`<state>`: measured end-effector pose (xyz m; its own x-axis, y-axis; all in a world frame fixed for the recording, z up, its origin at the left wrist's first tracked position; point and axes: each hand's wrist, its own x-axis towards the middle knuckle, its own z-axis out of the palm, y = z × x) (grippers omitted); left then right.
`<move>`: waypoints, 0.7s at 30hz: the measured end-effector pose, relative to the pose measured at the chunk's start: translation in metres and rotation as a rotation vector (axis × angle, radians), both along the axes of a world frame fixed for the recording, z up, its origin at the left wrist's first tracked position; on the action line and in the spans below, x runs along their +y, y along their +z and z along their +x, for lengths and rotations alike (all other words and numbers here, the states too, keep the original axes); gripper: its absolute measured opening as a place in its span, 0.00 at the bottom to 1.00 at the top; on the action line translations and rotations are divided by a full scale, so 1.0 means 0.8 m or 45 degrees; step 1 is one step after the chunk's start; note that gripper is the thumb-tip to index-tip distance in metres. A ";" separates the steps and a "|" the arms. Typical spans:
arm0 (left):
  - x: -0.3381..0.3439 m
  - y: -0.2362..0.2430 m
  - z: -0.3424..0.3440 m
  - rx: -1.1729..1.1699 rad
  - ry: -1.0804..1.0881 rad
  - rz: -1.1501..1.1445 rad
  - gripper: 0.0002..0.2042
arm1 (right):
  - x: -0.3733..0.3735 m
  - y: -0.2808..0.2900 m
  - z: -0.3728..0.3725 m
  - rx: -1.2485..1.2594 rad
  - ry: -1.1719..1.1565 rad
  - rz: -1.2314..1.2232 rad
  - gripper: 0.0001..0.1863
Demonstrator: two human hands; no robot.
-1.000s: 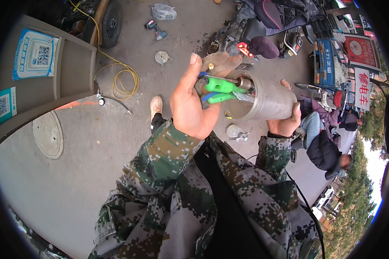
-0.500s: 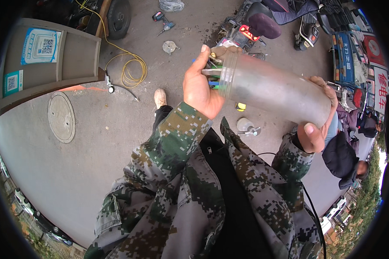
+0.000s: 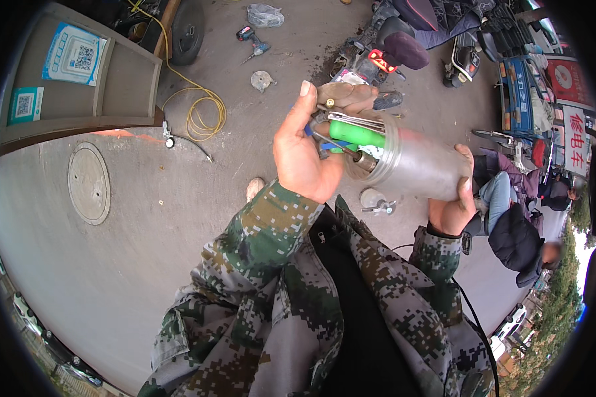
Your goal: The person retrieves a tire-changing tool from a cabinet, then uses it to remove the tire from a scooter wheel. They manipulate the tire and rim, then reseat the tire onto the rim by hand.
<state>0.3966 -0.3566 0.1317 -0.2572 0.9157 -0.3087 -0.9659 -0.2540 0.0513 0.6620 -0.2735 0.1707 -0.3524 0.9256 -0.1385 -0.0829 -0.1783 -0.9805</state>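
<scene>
My left hand [image 3: 304, 159] is cupped at the mouth of a translucent plastic cylinder [image 3: 427, 169], with its fingers closed around a loose bundle of tools. The bundle has green handles [image 3: 357, 132], thin metal shafts, a blue piece and a brass fitting, and reaches partly into the cylinder. A knurled metal part [image 3: 365, 160] shows at the opening. My right hand [image 3: 453, 212] grips the far end of the cylinder, thumb along its side and fingers partly hidden behind it.
A drill [image 3: 251, 43], metal disc [image 3: 261, 81], yellow hose [image 3: 205, 119] and small canister [image 3: 371, 198] lie on the pavement. A cabinet [image 3: 129, 79] stands left, a manhole cover [image 3: 87, 184] below it. Scooters [image 3: 404, 53], a tricycle and a crouching person [image 3: 516, 238] are at the right.
Half a second ago the cylinder covered most of the tools. It has since shifted left and turned, its far end higher, so the green handles show again. Both hands still hold on.
</scene>
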 end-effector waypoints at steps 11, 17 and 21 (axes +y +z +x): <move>0.004 -0.010 -0.004 0.035 0.106 -0.044 0.32 | 0.000 -0.041 -0.005 0.202 -0.052 -0.174 0.36; 0.003 -0.017 -0.011 0.238 0.181 -0.073 0.34 | -0.021 -0.092 -0.012 0.343 0.024 -0.393 0.34; 0.005 -0.012 -0.017 0.314 0.223 -0.077 0.33 | -0.032 -0.110 -0.024 0.468 0.004 -0.569 0.35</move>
<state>0.3830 -0.3524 0.1221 -0.4833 0.8327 -0.2702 -0.8643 -0.4048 0.2986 0.6426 -0.2994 0.0830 -0.4537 0.8042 -0.3839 -0.4030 -0.5694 -0.7166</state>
